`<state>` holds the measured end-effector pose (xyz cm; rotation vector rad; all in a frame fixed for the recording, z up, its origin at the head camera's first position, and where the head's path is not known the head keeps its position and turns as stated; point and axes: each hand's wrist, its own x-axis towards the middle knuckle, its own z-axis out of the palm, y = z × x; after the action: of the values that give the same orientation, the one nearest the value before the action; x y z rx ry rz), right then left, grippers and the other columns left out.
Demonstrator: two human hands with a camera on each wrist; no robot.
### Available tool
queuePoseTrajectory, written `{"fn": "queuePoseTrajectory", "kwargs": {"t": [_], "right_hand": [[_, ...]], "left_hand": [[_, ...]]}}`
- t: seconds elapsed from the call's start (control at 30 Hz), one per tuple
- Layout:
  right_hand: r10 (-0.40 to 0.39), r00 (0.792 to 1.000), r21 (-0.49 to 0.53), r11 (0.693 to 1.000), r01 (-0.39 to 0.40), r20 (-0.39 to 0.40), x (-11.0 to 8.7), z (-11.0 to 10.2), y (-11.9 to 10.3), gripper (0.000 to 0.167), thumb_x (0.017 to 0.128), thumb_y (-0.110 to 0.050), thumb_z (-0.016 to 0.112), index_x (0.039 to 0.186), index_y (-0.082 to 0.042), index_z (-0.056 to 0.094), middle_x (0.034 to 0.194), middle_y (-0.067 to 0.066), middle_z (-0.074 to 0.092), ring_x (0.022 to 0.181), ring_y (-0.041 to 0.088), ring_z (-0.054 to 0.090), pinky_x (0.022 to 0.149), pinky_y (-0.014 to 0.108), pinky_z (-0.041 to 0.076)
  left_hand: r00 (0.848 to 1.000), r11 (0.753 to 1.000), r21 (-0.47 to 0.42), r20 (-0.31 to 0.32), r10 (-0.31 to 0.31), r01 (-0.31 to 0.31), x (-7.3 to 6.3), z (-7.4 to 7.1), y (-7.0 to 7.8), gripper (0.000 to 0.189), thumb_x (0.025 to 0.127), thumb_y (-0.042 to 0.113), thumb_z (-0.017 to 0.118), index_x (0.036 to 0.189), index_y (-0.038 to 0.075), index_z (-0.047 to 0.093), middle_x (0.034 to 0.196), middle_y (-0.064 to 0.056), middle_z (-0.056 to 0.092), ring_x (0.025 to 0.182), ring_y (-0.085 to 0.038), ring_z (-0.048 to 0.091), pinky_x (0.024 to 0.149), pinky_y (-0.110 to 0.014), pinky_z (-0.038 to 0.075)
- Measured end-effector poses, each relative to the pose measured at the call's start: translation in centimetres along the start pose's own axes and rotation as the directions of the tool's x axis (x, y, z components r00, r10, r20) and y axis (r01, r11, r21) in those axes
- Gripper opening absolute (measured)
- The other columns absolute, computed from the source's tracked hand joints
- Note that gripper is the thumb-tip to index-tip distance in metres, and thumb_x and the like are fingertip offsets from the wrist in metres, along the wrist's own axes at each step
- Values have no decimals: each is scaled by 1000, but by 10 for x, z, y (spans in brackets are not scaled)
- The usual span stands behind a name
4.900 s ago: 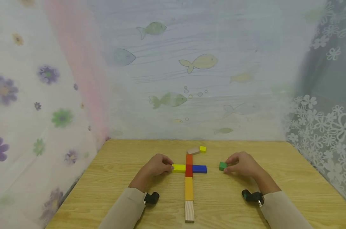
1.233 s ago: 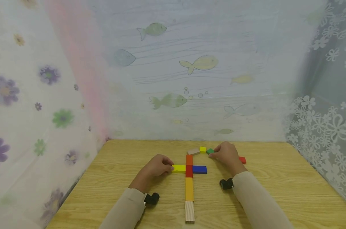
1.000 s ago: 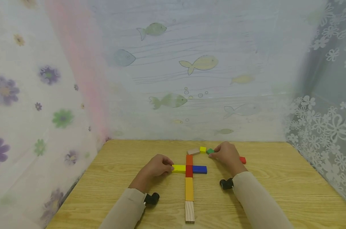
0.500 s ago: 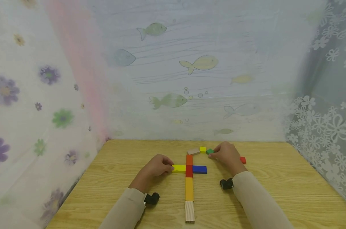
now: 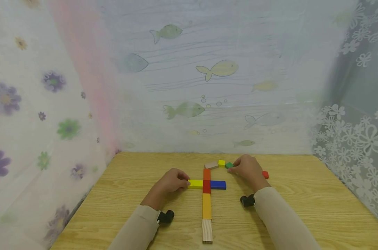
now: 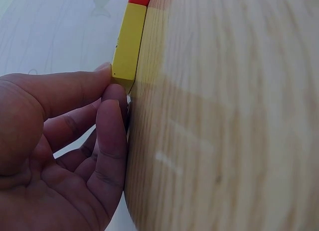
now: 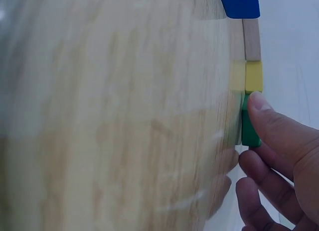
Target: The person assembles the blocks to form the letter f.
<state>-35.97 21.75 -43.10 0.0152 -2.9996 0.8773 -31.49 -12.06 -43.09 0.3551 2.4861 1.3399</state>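
In the head view my left hand [image 5: 172, 181] is at the left end of a yellow block [image 5: 195, 184], thumb and fingertip against it. The left wrist view shows the thumb tip at the block's end corner, the other fingers curled below. My right hand [image 5: 247, 170] pinches a small green block [image 5: 229, 165] at the back of the table. Seen from the right wrist, its thumb lies over the green block, which sits right by a yellow cube [image 7: 253, 76]. Beyond that cube is a plain wooden block [image 5: 211, 165].
Red [image 5: 206, 186], orange [image 5: 206, 173], amber [image 5: 206, 206] and plain wood [image 5: 207, 231] blocks form a line towards me. A blue block [image 5: 218, 185] extends right from the red one. Another red block [image 5: 265, 174] lies partly hidden behind the right wrist. Printed curtains surround the table [image 5: 129, 215].
Over about five seconds my right hand has carried the green block left and away, to beside the yellow cube. A red block shows behind that wrist. The left hand stays put.
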Motion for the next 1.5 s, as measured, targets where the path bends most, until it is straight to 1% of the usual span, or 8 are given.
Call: {"fn": "queuePoseTrajectory", "kwargs": {"t": [0.27, 0.47, 0.7, 0.83, 0.93, 1.07, 1.3, 1.5], "right_hand": [[-2, 1000, -3, 1000, 2, -9, 1, 1, 1, 42, 80, -42, 89, 108, -11, 82, 116, 9, 76, 102, 29, 67, 83, 47, 56], [5, 1000, -11, 1000, -5, -3, 0, 0, 1, 44, 79, -43, 90, 108, -10, 82, 115, 9, 76, 100, 28, 68, 80, 46, 56], [13, 1000, -21, 1000, -13, 0, -2, -1, -1, 48, 78, -44, 90, 111, -9, 81, 117, 11, 76, 98, 28, 68, 77, 45, 56], [12, 1000, -35, 999, -12, -4, -2, -1, 2, 53, 78, -46, 90, 114, -8, 79, 120, 12, 75, 102, 30, 69, 81, 46, 57], [2, 1000, -43, 999, -3, -18, -1, -4, 6, 55, 78, -46, 90, 116, -8, 78, 120, 12, 75, 106, 33, 70, 82, 48, 57], [-19, 999, -48, 999, 17, -35, -4, -8, 10, 54, 80, -46, 88, 117, -8, 78, 120, 10, 76, 108, 34, 70, 80, 48, 58], [-23, 999, -50, 999, 21, -36, -10, -18, 13, 58, 83, -50, 85, 124, -10, 75, 118, 9, 76, 107, 31, 70, 76, 45, 57], [-36, 998, -35, 999, 35, -42, -14, -24, 21, 61, 85, -53, 81, 127, -9, 74, 121, 12, 75, 110, 34, 69, 84, 50, 56]], "left_hand": [[1000, 1000, 11, -1, -1, 1, 1, 0, -2, 20, 98, 11, 71, 115, 1, 72, 95, -8, 69, 75, -16, 59, 67, -28, 51], [1000, 1000, 15, -2, -6, 6, 1, 0, -1, 20, 97, 12, 71, 115, 2, 72, 95, -7, 70, 75, -16, 59, 67, -28, 51], [1000, 1000, 9, -1, -5, 5, 1, 1, -2, 20, 97, 12, 71, 115, 2, 72, 96, -7, 70, 76, -16, 59, 68, -28, 52], [1000, 1000, 8, 0, 0, 0, 1, 1, -1, 20, 97, 12, 71, 115, 1, 72, 96, -7, 70, 76, -16, 59, 68, -28, 52], [1000, 1000, 8, 0, -2, 2, 0, 1, 1, 20, 98, 12, 71, 115, 2, 72, 96, -7, 70, 76, -16, 60, 68, -28, 52], [1000, 1000, 11, -2, -5, 5, -1, 0, 1, 20, 98, 12, 71, 115, 2, 73, 96, -7, 70, 76, -17, 59, 68, -29, 52], [1000, 1000, 16, 1, 2, -2, -1, -1, 1, 21, 98, 12, 70, 116, 2, 72, 97, -7, 70, 76, -16, 60, 68, -29, 53], [1000, 1000, 23, 0, 3, -3, 0, -1, 0, 21, 98, 13, 70, 116, 2, 72, 96, -7, 70, 76, -16, 59, 68, -29, 53]]}}
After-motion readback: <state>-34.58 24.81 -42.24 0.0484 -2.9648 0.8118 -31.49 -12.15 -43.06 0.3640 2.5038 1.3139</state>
